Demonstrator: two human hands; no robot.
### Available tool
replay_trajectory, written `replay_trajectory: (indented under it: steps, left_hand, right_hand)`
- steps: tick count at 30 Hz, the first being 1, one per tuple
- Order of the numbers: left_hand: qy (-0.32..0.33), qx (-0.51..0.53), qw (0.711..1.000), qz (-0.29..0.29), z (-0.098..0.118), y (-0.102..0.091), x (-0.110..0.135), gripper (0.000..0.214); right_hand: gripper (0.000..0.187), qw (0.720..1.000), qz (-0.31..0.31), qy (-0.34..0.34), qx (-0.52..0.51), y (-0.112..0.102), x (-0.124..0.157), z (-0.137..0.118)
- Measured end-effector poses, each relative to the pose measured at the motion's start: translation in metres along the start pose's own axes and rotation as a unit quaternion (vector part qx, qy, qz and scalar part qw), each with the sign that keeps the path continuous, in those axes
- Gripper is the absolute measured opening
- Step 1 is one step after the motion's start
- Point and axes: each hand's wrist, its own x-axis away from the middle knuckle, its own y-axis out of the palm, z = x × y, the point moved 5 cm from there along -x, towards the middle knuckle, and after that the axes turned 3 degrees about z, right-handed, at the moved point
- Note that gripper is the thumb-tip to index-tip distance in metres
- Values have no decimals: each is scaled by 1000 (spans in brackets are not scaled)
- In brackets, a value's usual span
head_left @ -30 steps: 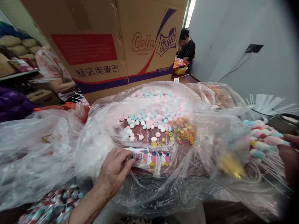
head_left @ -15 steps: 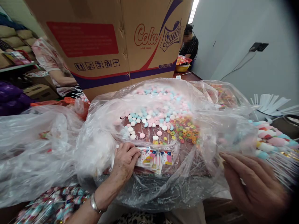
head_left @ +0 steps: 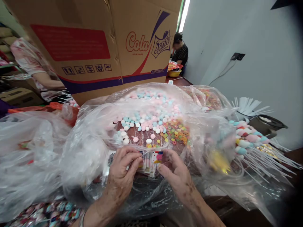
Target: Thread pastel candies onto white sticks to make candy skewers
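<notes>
At the near edge of a reddish-brown work surface, my left hand has its thumb and forefinger pinched together; a thin pale edge shows at the tips, too small to make out. Facing it, my right hand has its thumb and fingers apart, near the right end of a row of small printed packets. Both hands partly hide these packets. Just beyond lie pink, white and blue round candies and small coloured ring candies, loose within an opened clear plastic bag.
Behind the candies stands a large cardboard box. Candy skewers are piled at right, near a dark container and white sticks. Wrapped candies lie at lower left. Two people work beyond the box.
My right hand has moved left from the skewer pile to the printed packets. My left hand stays by the packets, in a pinch. The view has turned somewhat to the right.
</notes>
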Motion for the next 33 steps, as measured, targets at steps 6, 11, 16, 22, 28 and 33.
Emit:
replay_trajectory:
  steps: [6, 11, 16, 22, 28, 33]
  left_hand:
    - [-5, 21, 994, -107, 14, 8, 6, 32]
    - [89, 32, 962, -255, 44, 16, -5, 13]
    - [46, 66, 946, -313, 50, 30, -5, 19]
    - [-51, 93, 931, -350, 44, 42, 1, 27]
    - [-151, 156, 902, -372, 38, 48, 1, 21]
    - [-173, 173, 894, -377, 26, 51, 5, 27]
  right_hand:
    - [17, 994, -29, -79, 62, -13, 3, -23]
    - [18, 934, -113, -259, 217, -21, 18, -59]
    - [15, 925, -102, -275, 243, -30, 27, -62]
    - [16, 942, -94, -227, 227, -33, 25, -50]
    - [22, 955, -68, -176, 231, -35, 18, -42]
    - [32, 953, -88, -166, 238, -32, 16, -41]
